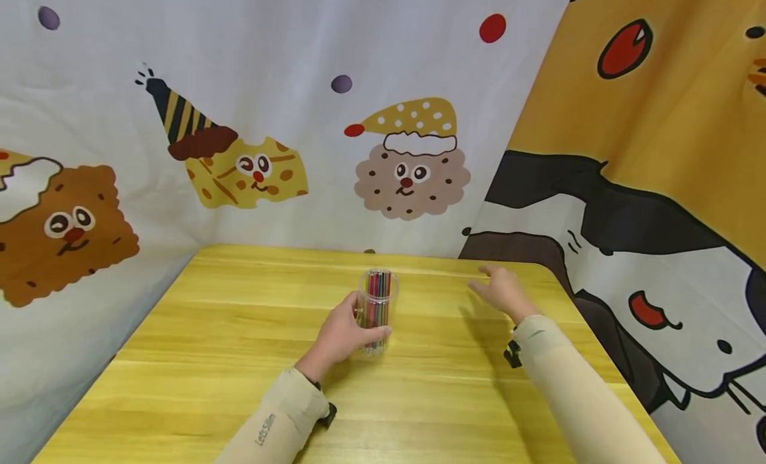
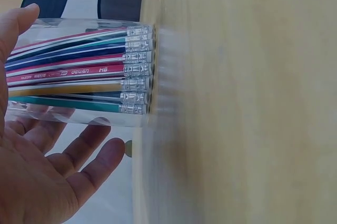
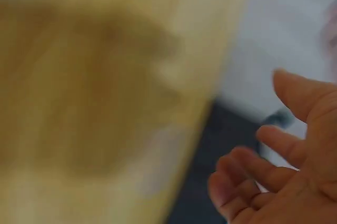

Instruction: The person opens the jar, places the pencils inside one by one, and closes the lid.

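A clear plastic cup (image 1: 393, 292) stands upright near the middle of the table, full of pencils (image 2: 79, 71) in red, teal, dark blue and gold. Their metal-banded eraser ends point down. My left hand (image 1: 345, 331) grips the cup from the left, thumb across the near side and fingers round the far side. Whether the cup's base touches the table cannot be told. My right hand (image 1: 505, 294) hovers over the table's right side, apart from the cup. In the right wrist view the right hand (image 3: 284, 166) holds nothing, its fingers loosely bent.
The yellow wood-grain table (image 1: 239, 357) backs onto a white curtain (image 1: 287, 65) printed with cartoon biscuits and cheese. A yellow cartoon-printed curtain (image 1: 676, 118) borders the right side. Dark bands (image 1: 512, 353) circle both wrists over pale sleeves.
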Tool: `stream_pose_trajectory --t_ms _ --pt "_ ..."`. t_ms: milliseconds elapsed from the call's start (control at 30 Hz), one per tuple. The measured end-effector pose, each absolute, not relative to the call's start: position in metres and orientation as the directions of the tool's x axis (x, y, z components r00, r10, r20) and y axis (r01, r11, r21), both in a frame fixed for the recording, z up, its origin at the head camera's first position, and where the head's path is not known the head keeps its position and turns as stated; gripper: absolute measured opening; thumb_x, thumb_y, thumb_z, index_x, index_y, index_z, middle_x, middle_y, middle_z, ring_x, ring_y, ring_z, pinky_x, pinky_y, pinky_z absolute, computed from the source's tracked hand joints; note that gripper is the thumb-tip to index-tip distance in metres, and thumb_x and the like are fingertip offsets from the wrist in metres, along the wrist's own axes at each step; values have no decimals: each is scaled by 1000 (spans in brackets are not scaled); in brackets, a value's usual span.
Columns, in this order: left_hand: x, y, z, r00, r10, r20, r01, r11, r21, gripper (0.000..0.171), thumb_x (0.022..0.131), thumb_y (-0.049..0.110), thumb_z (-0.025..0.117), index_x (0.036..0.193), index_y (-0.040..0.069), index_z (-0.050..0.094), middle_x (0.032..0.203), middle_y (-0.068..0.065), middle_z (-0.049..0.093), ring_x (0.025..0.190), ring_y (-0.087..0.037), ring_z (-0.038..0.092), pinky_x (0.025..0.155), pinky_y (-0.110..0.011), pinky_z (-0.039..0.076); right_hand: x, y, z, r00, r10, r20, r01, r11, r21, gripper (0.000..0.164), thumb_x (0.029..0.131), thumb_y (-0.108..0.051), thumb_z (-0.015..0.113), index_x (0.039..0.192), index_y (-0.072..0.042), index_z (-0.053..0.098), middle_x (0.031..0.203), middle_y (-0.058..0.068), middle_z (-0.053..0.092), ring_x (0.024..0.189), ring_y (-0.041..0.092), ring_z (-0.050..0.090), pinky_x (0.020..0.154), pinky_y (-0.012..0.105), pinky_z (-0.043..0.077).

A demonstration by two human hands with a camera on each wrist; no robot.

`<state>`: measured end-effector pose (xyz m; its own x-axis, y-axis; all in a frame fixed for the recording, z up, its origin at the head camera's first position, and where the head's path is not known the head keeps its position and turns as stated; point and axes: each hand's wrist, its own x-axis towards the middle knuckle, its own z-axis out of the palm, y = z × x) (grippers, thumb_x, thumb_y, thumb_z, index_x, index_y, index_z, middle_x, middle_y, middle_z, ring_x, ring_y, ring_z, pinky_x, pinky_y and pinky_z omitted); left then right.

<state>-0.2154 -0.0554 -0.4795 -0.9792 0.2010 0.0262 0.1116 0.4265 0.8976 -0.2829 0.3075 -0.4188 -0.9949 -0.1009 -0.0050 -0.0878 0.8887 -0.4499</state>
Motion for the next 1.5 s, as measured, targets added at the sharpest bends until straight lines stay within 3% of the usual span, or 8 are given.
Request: stream_pose_trajectory --t_ms 67,167,400,633,733,900,1233,1500 --pt "-215 -56 -481 -979 202 23 110 432 895 63 81 53 93 122 21 56 108 -2 69 90 -19 65 74 -35 56 -285 337 -442 -990 -60 -127 3 894 -448 76 109 -47 59 161 6 40 155 34 52 139 56 52 113 70 46" --pt "-214 -56 -483 -980 198 21 107 436 894 64 81 53 92 123 21 56 107 -2 69 90 -18 65 74 -35 56 -287 363 -465 -984 -19 -177 60 900 -431 81 108 -50 59 160 8 38 146 36 60 135 58 53 111 72 45" --pt "-214 -55 -479 -980 196 30 112 423 899 59 83 49 92 121 22 56 106 -2 69 89 -20 65 74 -36 56 -293 371 -481 -997 27 -72 47 954 -297 67 107 -42 59 147 12 55 148 40 54 137 69 41 116 77 36" --pt "-214 -55 -477 -980 198 31 114 419 901 61 81 51 93 120 22 57 107 -1 69 90 -19 66 74 -36 56 -289 371 -481 -999 26 20 21 974 -227 56 106 -36 63 130 14 66 129 38 68 120 60 59 113 73 37" --pt "-214 -55 -477 -979 199 35 117 417 901 62 81 51 93 121 21 57 107 -2 69 90 -19 66 74 -36 56 -289 372 -481 -999 42 2 40 969 -245 56 106 -37 64 131 14 64 126 36 70 115 60 62 110 72 41" --pt "-215 -54 -478 -980 196 34 115 420 900 63 81 52 93 121 20 57 107 -3 70 89 -19 66 73 -35 56 -292 375 -483 -996 72 -61 86 955 -285 60 106 -37 64 138 13 59 132 36 67 120 63 58 106 71 48" --pt "-215 -55 -479 -980 198 31 114 421 900 62 81 51 93 121 20 57 107 -3 70 90 -19 66 74 -36 56 -294 380 -487 -993 80 -85 102 948 -302 61 104 -39 64 141 9 58 135 34 66 122 59 60 104 68 51" --pt "-215 -55 -480 -978 207 37 122 417 901 60 82 51 92 118 20 56 107 -3 70 90 -18 67 72 -35 57 -295 373 -485 -994 92 -56 108 875 -471 66 100 -47 67 146 1 57 134 31 68 110 45 69 94 59 56"
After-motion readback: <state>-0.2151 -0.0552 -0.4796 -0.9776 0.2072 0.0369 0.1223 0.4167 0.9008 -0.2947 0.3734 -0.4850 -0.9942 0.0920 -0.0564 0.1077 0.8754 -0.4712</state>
